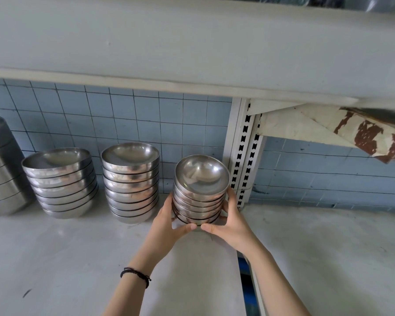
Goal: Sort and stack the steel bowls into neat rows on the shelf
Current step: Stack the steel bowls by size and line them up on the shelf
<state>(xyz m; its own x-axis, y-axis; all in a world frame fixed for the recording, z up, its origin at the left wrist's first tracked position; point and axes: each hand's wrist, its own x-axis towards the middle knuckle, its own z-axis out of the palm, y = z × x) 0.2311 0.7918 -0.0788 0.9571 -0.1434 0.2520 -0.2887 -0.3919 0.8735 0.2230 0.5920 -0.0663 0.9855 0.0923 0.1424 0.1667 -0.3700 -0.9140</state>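
Note:
A stack of several small steel bowls [201,190] stands near the right end of the white shelf [78,258], tilted slightly toward me. My left hand [169,224] grips its left side and base. My right hand [230,222] grips the right side, the thumbs almost meeting at the front. To the left stand two taller stacks of wider steel bowls, the middle stack [131,181] and the left stack [61,181], both against the tiled back wall.
A stack of large steel pots [2,165] stands at the far left. A slotted white upright [244,151] rises just right of the held stack. An upper shelf [192,53] overhangs; its rusty bracket [363,133] juts out at right. A second shelf surface [328,258] continues right.

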